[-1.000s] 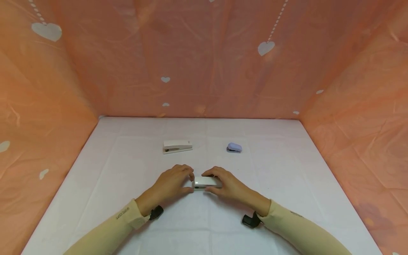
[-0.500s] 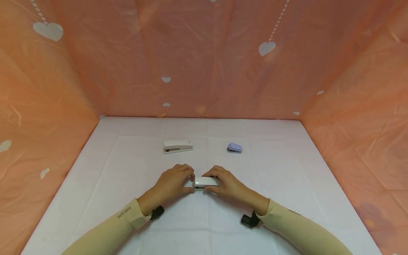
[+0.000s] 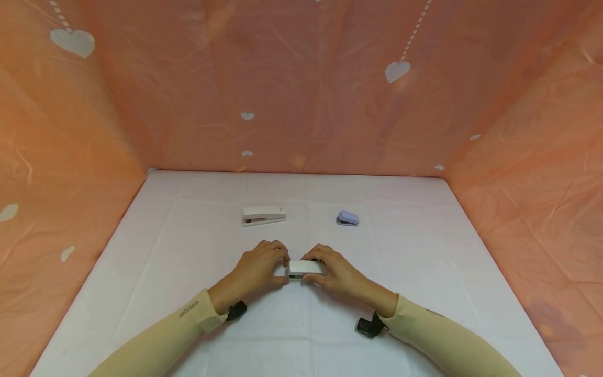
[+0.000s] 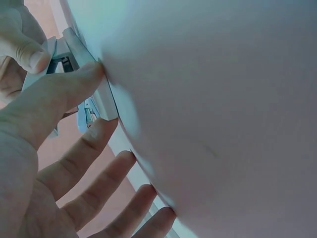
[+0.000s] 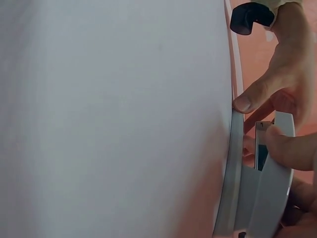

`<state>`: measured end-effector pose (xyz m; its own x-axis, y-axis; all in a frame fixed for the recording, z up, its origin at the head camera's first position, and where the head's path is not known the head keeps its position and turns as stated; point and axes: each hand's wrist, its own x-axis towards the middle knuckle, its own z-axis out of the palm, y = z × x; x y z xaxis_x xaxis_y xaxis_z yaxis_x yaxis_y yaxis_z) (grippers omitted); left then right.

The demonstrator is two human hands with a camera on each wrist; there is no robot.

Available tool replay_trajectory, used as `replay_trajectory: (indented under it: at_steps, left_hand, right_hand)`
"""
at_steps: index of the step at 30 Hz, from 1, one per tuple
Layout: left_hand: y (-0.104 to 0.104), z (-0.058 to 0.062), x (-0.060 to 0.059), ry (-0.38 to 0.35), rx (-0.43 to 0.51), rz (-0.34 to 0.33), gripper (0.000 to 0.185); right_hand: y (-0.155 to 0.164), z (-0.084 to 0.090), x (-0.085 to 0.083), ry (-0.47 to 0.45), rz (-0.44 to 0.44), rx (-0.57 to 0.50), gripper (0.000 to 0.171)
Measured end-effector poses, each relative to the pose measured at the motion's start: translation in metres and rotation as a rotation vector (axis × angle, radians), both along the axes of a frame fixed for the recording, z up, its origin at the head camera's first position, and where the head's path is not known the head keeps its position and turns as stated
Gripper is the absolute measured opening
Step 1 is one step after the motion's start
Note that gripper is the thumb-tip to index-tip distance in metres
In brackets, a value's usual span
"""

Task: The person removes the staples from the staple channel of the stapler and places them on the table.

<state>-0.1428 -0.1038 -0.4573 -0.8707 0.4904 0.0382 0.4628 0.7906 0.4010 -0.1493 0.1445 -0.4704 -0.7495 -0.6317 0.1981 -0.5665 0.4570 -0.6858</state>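
Note:
A small white stapler lies on the white table near the front middle, with both hands around it. My left hand pinches its left end between thumb and index finger. In the left wrist view the thumb presses the stapler's base, and the other fingers lie spread on the table. My right hand grips the right part, fingers over the top and thumb in front. In the right wrist view the right thumb sits on the stapler.
A longer white stapler lies further back on the left. A small lilac stapler lies further back on the right. Orange cloth walls with white hearts close in the table at the back and both sides.

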Motion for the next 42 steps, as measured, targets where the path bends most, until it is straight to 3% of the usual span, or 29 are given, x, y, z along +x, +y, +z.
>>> replay_trajectory:
  at_steps: [16,25,34,42]
  left_hand:
    - [0.001,-0.001,0.000,-0.005,-0.002,0.007,0.031]
    - [0.004,-0.001,0.000,0.000,0.005,0.013,0.030]
    - [0.003,-0.002,0.001,-0.003,0.001,0.024,0.031]
    - [0.003,-0.001,0.004,0.038,0.017,0.017,0.032]
  right_hand:
    - [0.009,0.000,0.000,-0.156,-0.036,-0.100,0.035]
    - [0.026,0.005,-0.001,-0.021,-0.028,-0.169,0.041]
    - [0.038,0.007,0.000,0.083,-0.016,-0.262,0.037]
    - [0.052,0.010,0.003,0.057,-0.014,-0.289,0.037]
